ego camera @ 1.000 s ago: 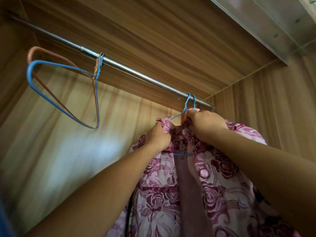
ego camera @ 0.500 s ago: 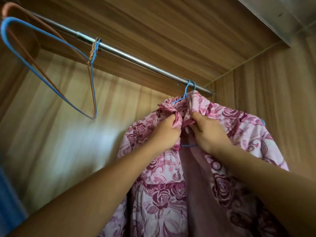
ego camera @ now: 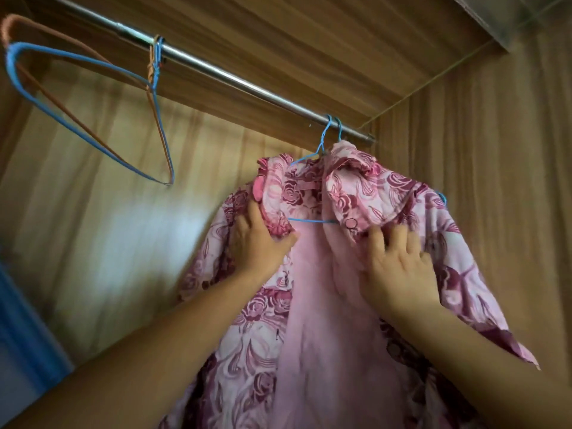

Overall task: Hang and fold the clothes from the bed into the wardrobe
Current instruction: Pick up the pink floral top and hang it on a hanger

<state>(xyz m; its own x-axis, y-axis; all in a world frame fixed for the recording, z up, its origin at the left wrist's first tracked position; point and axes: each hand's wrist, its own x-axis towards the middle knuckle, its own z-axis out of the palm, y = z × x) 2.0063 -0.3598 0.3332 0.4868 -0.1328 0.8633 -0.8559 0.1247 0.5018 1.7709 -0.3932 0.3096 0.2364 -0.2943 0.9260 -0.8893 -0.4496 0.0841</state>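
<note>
Hanging on a blue wire hanger [ego camera: 312,221], the pink rose-print garment [ego camera: 253,351] was located inside the wardrobe [ego camera: 93,227], at the right end of the metal rail [ego camera: 235,78] and near the right side wall. Two blue hooks sat side by side on the rail above the collar; whether the second belonged to another hanger could not be determined. The garment front hung open, exposing the plain pink inner side, with the hanger's lower bar crossing the opening just below the collar. The left hand [ego camera: 257,243] lay flat on the left front panel, fingers straight and pointing up beneath the collar edge, thumb extended toward the opening. The right hand [ego camera: 399,267] rested on the right front panel just below the collar and a round button [ego camera: 351,223], fingers spread and only slightly bent; neither hand pinched the fabric. Well apart to the left, an empty blue hanger [ego camera: 12,55] and an orange hanger [ego camera: 7,24] hung together from the same rail, both tilted sideways. A blue surface [ego camera: 21,329] occupied the lower left corner, too blurred to identify.
</note>
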